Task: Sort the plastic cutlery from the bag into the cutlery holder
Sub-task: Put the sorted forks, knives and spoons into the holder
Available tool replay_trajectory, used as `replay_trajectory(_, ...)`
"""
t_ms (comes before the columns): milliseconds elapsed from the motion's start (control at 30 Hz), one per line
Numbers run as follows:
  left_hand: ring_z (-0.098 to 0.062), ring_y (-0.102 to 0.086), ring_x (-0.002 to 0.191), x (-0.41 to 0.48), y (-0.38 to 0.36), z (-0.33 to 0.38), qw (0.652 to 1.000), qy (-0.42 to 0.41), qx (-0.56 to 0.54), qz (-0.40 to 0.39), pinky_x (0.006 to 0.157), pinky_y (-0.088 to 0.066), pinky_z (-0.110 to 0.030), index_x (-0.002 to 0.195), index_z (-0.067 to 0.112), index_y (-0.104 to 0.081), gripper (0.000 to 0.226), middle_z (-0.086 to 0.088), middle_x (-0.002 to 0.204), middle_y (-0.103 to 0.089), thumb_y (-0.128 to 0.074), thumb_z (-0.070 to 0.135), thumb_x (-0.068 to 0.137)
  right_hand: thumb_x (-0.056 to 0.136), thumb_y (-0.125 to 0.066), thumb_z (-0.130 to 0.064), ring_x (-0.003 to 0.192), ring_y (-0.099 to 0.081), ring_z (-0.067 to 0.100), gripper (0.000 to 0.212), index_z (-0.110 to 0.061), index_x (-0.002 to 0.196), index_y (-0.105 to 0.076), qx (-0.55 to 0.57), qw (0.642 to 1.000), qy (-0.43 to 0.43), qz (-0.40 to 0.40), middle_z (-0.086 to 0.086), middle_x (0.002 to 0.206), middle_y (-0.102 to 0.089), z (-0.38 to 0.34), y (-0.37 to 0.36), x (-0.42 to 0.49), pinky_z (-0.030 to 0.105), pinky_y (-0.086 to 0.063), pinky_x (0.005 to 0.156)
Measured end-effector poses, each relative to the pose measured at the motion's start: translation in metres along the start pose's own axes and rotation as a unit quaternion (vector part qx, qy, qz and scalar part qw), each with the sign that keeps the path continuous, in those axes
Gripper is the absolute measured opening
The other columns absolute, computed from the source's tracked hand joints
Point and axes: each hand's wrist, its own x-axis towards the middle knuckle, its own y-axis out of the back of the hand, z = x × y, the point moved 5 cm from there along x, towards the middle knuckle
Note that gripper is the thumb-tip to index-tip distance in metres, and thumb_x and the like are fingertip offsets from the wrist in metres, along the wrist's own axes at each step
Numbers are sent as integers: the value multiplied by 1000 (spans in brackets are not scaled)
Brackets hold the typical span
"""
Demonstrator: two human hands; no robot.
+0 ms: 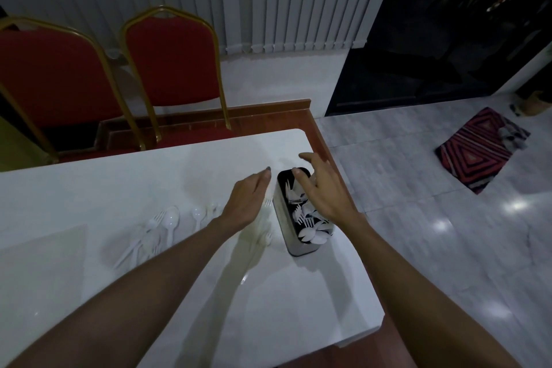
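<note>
Head view looks down on a white table (pixel 179 293). A metal-sided cutlery holder (pixel 282 227) stands near its right edge, with white forks and spoons (pixel 313 231) inside. Just left of it hovers the left hand (pixel 249 200), fingers straight and holding nothing. The right hand (pixel 324 191) is spread loosely above the holder's far end. Further left on the table lies loose cutlery (pixel 161 227).
</note>
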Motion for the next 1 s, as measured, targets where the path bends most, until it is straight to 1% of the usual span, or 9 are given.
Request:
replay_trajectory(100, -16, -44, 133, -4, 21, -16, 999, -15, 29, 20, 112, -31, -26, 140, 15, -45, 41, -1, 144, -47, -38, 26, 101, 100, -48, -28, 129, -48, 17, 37, -16, 135, -49, -6, 998, 56, 43, 0, 140, -53, -23, -8, -1, 36, -29, 117)
replay_trajectory(200, -18, -43, 134, -13, 43, -41, 997, 2, 60, 47, 108, -30, -25, 139, 15, -46, 40, -1, 144, -47, -43, 15, 99, 98, -49, -10, 126, -50, 16, 33, -13, 130, -55, -3, 994, 93, 64, 3, 135, -58, -50, -27, -4, 19, -33, 107)
replay_trajectory(333, -20, -49, 129, -39, 67, -84, 994, 27, 73, 80, 104, -30, -19, 133, 11, -53, 39, -5, 139, -53, -45, 4, 96, 94, -49, -2, 105, -63, 17, 29, -10, 119, -63, 18, 994, 104, 23, 6, 117, -67, -69, -78, -17, 26, -52, 91)
replay_trajectory(433, -21, -56, 121, -63, 80, -122, 991, 43, 90, 86, 101, -34, -18, 125, 9, -59, 38, -8, 130, -60, -47, -2, 91, 92, -52, -8, 87, -65, 23, 15, -8, 102, -63, -22, 999, -12, -39, 9, 95, -70, -47, -135, -33, 32, -53, 75)
replay_trajectory(533, -25, -60, 113, -84, 80, -149, 988, 54, 107, 95, 100, -40, -28, 117, 5, -64, 31, -10, 120, -66, -52, -3, 89, 89, -56, -15, 92, -65, 30, 9, -7, 94, -57, -74, 972, -193, -112, 14, 97, -67, -2, -171, -60, 32, -49, 76)
replay_trajectory(700, -23, -61, 106, -113, 85, -199, 982, 100, 121, 102, 93, -41, -24, 110, 13, -68, 25, -5, 111, -68, -57, 5, 89, 97, -50, -24, 119, -54, 38, 45, 2, 131, -36, -43, 934, -351, -48, 20, 131, -51, 26, -194, -90, 39, -45, 93)
replay_trajectory(767, -22, -61, 105, -118, 83, -209, 982, 104, 124, 95, 92, -41, -24, 109, 13, -68, 24, -4, 110, -68, -57, 6, 90, 98, -52, -26, 122, -51, 40, 50, 3, 134, -33, -28, 924, -380, -33, 21, 134, -48, 29, -198, -91, 43, -43, 96)
replay_trajectory(867, -21, -61, 105, -120, 80, -213, 985, 98, 110, 94, 92, -40, -21, 109, 10, -69, 23, -6, 109, -68, -56, 5, 90, 98, -50, -21, 118, -54, 38, 38, 3, 126, -40, -48, 926, -372, -43, 21, 128, -52, 31, -205, -83, 41, -45, 93)
replay_trajectory(1000, -21, -62, 104, -117, 76, -214, 987, 90, 102, 85, 91, -39, -19, 108, 7, -69, 23, -8, 108, -69, -55, 1, 90, 93, -50, -11, 109, -58, 37, 28, 4, 117, -46, -40, 924, -379, -30, 20, 117, -58, 29, -207, -67, 34, -42, 77)
